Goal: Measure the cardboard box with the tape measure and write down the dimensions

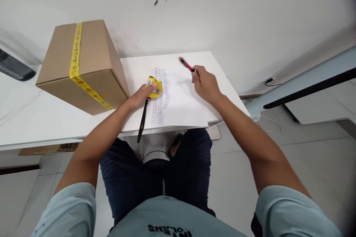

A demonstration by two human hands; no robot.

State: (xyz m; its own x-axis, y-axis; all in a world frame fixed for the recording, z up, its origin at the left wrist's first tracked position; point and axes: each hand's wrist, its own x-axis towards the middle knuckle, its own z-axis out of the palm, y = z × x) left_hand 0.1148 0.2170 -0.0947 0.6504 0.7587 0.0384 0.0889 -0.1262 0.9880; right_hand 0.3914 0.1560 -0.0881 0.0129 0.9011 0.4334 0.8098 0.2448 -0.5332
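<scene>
My left hand [140, 96] is closed round a yellow tape measure [157, 91], its thumb lying across the case. A black wrist strap [142, 121] hangs from the tape measure past the table's front edge. Beneath it lies a white sheet of paper [185, 105] with dense handwriting down its left part; the right part is blank. Above the sheet's right side, my right hand [205, 84] grips a red and black pen [186, 64] that points up and to the left. The pen's far end is slightly blurred.
A cardboard box [91, 53] sealed with yellow tape stands on the white table [133, 70] at left. Behind it rises a white wall [178, 18]. A dark object [15, 67] lies at the far left. A pale blue, black-edged bar [306, 81] is at right.
</scene>
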